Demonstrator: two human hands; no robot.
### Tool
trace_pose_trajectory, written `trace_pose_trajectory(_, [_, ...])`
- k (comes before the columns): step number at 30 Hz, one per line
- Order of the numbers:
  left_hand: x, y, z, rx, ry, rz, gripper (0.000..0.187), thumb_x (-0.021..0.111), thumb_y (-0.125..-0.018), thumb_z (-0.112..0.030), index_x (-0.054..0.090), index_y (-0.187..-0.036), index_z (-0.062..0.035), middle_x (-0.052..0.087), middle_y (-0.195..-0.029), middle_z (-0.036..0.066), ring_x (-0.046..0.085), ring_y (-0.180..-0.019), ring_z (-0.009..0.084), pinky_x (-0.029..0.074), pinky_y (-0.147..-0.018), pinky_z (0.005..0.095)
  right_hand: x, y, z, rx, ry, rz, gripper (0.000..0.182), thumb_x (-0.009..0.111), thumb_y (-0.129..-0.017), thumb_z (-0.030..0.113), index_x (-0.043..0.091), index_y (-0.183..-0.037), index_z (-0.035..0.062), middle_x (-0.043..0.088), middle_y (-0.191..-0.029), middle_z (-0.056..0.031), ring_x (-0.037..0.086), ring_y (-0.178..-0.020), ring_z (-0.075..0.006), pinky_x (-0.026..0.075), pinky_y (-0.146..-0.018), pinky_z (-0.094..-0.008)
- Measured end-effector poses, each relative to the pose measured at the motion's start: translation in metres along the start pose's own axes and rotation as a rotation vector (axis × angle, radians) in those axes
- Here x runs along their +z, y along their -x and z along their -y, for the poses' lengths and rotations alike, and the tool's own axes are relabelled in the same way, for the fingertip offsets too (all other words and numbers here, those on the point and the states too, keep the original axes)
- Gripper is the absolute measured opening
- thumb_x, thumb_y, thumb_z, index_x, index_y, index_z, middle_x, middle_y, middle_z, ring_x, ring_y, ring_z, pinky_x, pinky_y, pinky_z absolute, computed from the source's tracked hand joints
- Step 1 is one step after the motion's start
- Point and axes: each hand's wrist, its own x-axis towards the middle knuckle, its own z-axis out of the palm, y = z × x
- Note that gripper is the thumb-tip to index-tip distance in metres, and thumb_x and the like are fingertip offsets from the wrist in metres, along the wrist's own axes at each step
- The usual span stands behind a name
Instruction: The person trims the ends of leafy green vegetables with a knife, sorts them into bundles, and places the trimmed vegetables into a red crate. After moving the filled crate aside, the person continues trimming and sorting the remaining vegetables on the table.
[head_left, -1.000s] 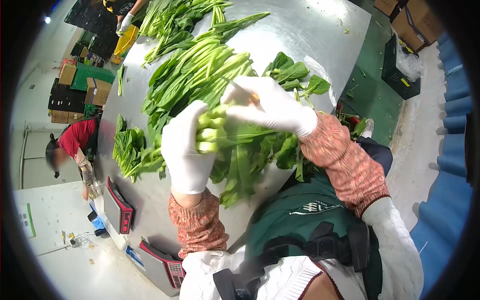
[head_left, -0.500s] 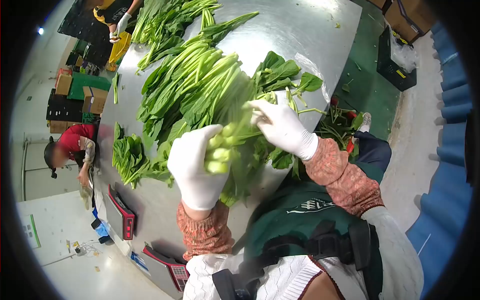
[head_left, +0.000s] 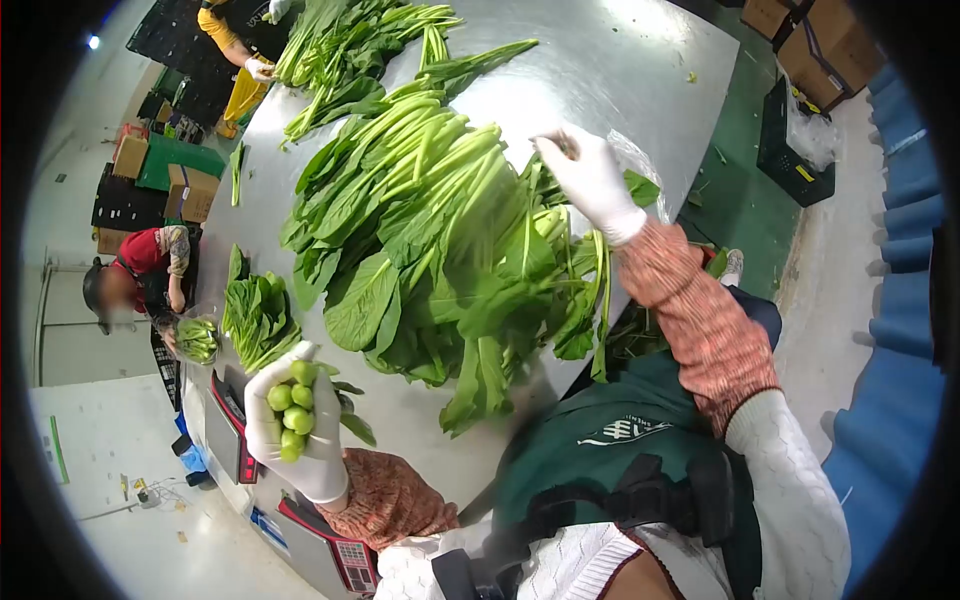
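My left hand (head_left: 322, 468), in a white glove, is closed around a bunch of leafy greens (head_left: 296, 400) at the table's near left. The round, pale green stem ends face up toward me, and some leaves stick out on the right, below the hand. Above the right side of a large pile of greens (head_left: 430, 220) is my right hand (head_left: 592, 185), also gloved. Its fingers are curled and pressed together; whether anything small is pinched in them is hidden. A smaller cluster of greens (head_left: 258, 320) lies beyond my left hand.
Two red-edged scales (head_left: 335, 550) (head_left: 228, 430) stand along the near left edge of the metal table (head_left: 640, 60). A person in red (head_left: 150, 265) handles bagged greens (head_left: 197, 340) at left. Another person's hand (head_left: 260, 69) touches greens at the far end. A black crate (head_left: 790, 150) sits on the floor.
My left hand has moved left and toward the scales with the bunch. The right hand has come away from the bunch, up over the pile. The person in red now has bagged greens in view.
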Motion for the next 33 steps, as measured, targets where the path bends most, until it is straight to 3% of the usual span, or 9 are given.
trace_pose_trajectory(3, [0.002,0.003,0.009,0.001,-0.033,0.024,0.024,0.072,-0.08,0.008,0.063,-0.1,-0.0008,0.07,-0.092,0.008,0.063,-0.079,0.0116,0.052,-0.075,0.0245,0.026,-0.043,0.005,0.101,0.433,0.252,0.029,0.068,-0.088,0.028,0.069,-0.111,0.0092,0.067,-0.084,-0.0091,0.066,-0.079,-0.02,0.053,-0.074,-0.0342])
trace_pose_trajectory(6, [0.004,0.002,0.012,-0.02,-0.049,-0.007,0.024,0.074,-0.078,0.005,0.064,-0.098,-0.0031,0.069,-0.089,0.006,0.062,-0.077,0.0109,0.051,-0.074,0.0239,0.038,-0.055,-0.019,-0.215,0.389,0.201,0.032,0.067,-0.088,0.031,0.07,-0.111,0.0096,0.069,-0.09,-0.0091,0.066,-0.083,-0.0232,0.053,-0.076,-0.0382])
trace_pose_trajectory(11, [0.005,0.002,0.025,-0.042,-0.12,0.053,0.022,0.073,-0.082,0.005,0.064,-0.102,-0.0003,0.065,-0.089,0.002,0.058,-0.078,0.0088,0.048,-0.074,0.0225,0.011,-0.025,0.036,0.076,-0.096,0.341,0.025,0.067,-0.094,0.023,0.069,-0.107,0.0014,0.069,-0.081,-0.0017,0.056,-0.069,-0.006,0.045,-0.065,-0.0243])
trace_pose_trajectory(19, [0.04,-0.001,-0.005,0.158,-0.085,0.068,0.028,0.07,-0.072,0.012,0.068,-0.096,-0.0015,0.066,-0.086,0.009,0.062,-0.077,0.0197,0.05,-0.075,0.0276,-0.029,0.001,0.11,0.31,-0.483,0.117,0.02,0.065,-0.097,0.021,0.066,-0.1,0.0009,0.067,-0.077,-0.0025,0.045,-0.05,-0.0011,0.035,-0.048,-0.0184])
trace_pose_trajectory(23, [0.071,0.002,-0.038,0.562,-0.443,0.092,0.02,0.071,-0.075,-0.011,0.07,-0.095,-0.0137,0.067,-0.116,0.01,0.062,-0.11,0.0281,0.041,-0.104,0.0461,-0.023,0.028,0.136,0.142,-0.382,0.18,0.016,0.066,-0.096,0.019,0.068,-0.097,0.0025,0.067,-0.07,-0.0007,0.048,-0.05,-0.001,0.034,-0.045,-0.0186])
trace_pose_trajectory(25, [0.09,0.006,-0.042,0.622,-0.422,0.133,0.019,0.068,-0.079,-0.013,0.068,-0.097,-0.0152,0.064,-0.126,0.011,0.058,-0.12,0.0296,0.033,-0.112,0.0502,-0.031,0.042,0.156,0.308,-0.478,0.332,0.019,0.066,-0.097,0.021,0.068,-0.096,0.0027,0.066,-0.069,0.0006,0.047,-0.048,-0.0015,0.034,-0.044,-0.019])
trace_pose_trajectory(28, [0.105,0.008,-0.035,0.587,-0.295,0.153,0.026,0.073,-0.066,-0.015,0.069,-0.09,-0.0067,0.066,-0.113,0.014,0.062,-0.103,0.0321,0.048,-0.092,0.0427,-0.046,0.058,0.165,0.443,-0.594,0.468,0.026,0.064,-0.098,0.028,0.069,-0.099,0.0027,0.065,-0.068,0.0016,0.044,-0.046,-0.0005,0.032,-0.042,-0.018])
trace_pose_trajectory(30, [0.104,0.012,-0.042,0.532,-0.215,0.214,0.03,0.076,-0.062,-0.009,0.069,-0.092,-0.0044,0.065,-0.109,0.015,0.064,-0.096,0.0312,0.051,-0.082,0.0395,-0.057,0.07,0.154,0.345,-0.573,0.421,0.031,0.057,-0.102,0.028,0.066,-0.112,-0.0008,0.067,-0.079,-0.004,0.044,-0.048,-0.0001,0.032,-0.046,-0.0154])
trace_pose_trajectory(33, [0.103,0.016,-0.049,0.427,-0.031,0.338,0.033,0.075,-0.061,-0.004,0.069,-0.093,-0.0032,0.066,-0.108,0.017,0.064,-0.097,0.0321,0.051,-0.083,0.0389,-0.054,0.081,0.125,-0.245,-0.019,0.202,0.028,0.059,-0.093,0.002,0.063,-0.121,-0.0012,0.066,-0.082,-0.0061,0.063,-0.07,-0.0131,0.049,-0.062,-0.0252])
